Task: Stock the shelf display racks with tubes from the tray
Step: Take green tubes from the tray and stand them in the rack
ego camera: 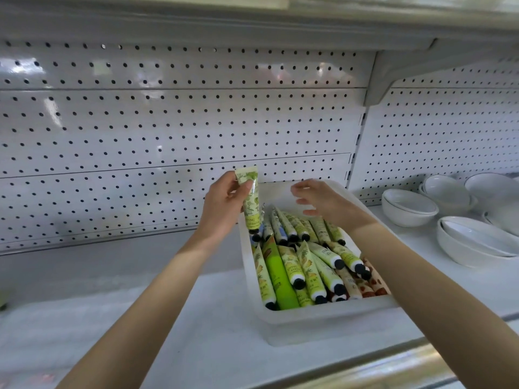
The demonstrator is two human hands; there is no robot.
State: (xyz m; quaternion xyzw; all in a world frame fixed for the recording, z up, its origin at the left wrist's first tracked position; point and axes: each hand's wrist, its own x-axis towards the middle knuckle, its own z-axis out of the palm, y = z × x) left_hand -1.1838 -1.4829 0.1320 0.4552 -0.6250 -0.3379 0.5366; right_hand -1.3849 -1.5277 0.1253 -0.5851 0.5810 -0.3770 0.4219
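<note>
Left hand (224,203): gripped one green tube (250,202) between thumb and fingers, crimped end up, cap down, above the tray's far left corner.
Right hand (323,199): fingers spread and relaxed, held nothing, hovered over the tray's far end.
Tray (323,318): white, on the shelf (112,318), filled with tubes (306,262) (mostly green).
Bowls (463,217): white, stacked at right.

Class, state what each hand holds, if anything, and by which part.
The left hand grips a green tube around its upper body, cap pointing down. The right hand holds nothing.
</note>
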